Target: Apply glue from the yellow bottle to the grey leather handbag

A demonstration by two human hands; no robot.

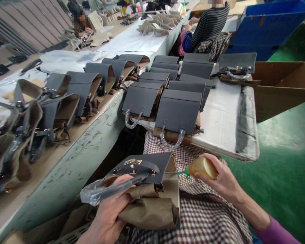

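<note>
A dark grey handbag lies tilted across my lap, its brown lining folded outward. My left hand grips the bag near its plastic-wrapped handle and the lining; some of its fingers are hidden behind the bag. Gold-coloured metal fittings and a strap show on the flap. In my right hand is a squeeze bottle of amber liquid, tipped sideways with the fingers wrapped round it. Its thin green nozzle points left and meets the bag's open side edge.
Several grey bags stand in rows on a white-topped table ahead, and more line the long bench at left. A cardboard box and a blue bin are at right. Two people sit farther back.
</note>
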